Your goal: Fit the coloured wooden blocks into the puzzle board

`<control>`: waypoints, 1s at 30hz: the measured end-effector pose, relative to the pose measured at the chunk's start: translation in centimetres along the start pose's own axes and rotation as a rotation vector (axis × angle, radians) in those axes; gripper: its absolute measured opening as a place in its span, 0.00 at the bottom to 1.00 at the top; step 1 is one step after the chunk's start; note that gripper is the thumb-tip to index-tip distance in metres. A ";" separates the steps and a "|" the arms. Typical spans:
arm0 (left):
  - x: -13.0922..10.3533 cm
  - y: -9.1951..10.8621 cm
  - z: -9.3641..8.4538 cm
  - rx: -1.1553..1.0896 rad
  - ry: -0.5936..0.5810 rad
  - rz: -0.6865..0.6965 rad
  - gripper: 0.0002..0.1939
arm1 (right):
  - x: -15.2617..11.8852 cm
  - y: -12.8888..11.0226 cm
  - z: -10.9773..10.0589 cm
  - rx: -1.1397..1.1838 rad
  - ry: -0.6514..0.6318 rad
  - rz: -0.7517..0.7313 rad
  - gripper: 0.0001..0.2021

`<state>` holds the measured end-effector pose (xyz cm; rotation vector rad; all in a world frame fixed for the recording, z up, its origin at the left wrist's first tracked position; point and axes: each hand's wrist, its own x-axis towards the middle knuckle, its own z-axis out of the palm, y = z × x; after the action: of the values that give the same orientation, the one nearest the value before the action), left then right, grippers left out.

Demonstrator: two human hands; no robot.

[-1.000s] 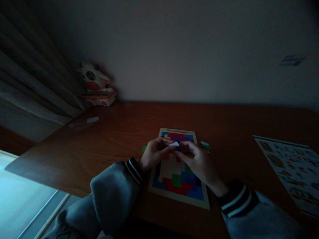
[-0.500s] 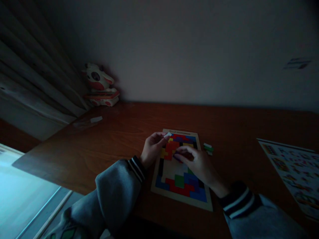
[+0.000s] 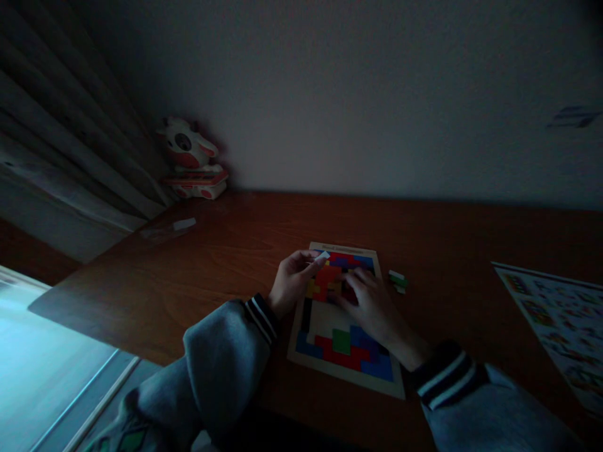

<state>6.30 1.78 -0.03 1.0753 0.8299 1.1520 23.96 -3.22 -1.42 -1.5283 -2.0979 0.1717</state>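
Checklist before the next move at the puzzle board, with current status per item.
1. Left hand has the small white piece: ok, pinched between thumb and fingers.
2. Right hand holding a piece: cannot tell, fingertips are too dark.
3. Puzzle board flat on the table: ok.
4. Unfilled room on the board: ok, bare patch below the hands.
5. Full view of the board: not ok, the right hand covers part of it.
6. Loose pieces off the board: ok, lying just right of it.
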 end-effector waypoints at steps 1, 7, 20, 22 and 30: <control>0.1 -0.1 -0.1 0.016 0.002 0.012 0.16 | 0.0 -0.1 0.0 -0.008 -0.001 0.001 0.10; 0.1 0.3 -1.7 0.343 -0.175 0.146 0.15 | -0.7 0.1 -0.8 0.058 0.029 -0.044 0.08; -1.4 3.3 -4.6 0.753 -0.772 0.188 0.12 | -1.8 0.9 -2.5 0.066 -0.188 -0.142 0.17; -1.4 3.3 -4.7 0.775 -0.768 0.192 0.14 | -1.8 0.8 -2.5 0.066 -0.193 -0.149 0.17; -0.8 2.9 -5.1 0.743 -0.608 0.176 0.14 | -1.4 2.2 -3.2 0.141 -0.082 -0.076 0.11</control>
<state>0.60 2.35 1.20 2.0176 0.6817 0.5705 27.68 -4.44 -0.04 -1.3782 -2.1548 0.3519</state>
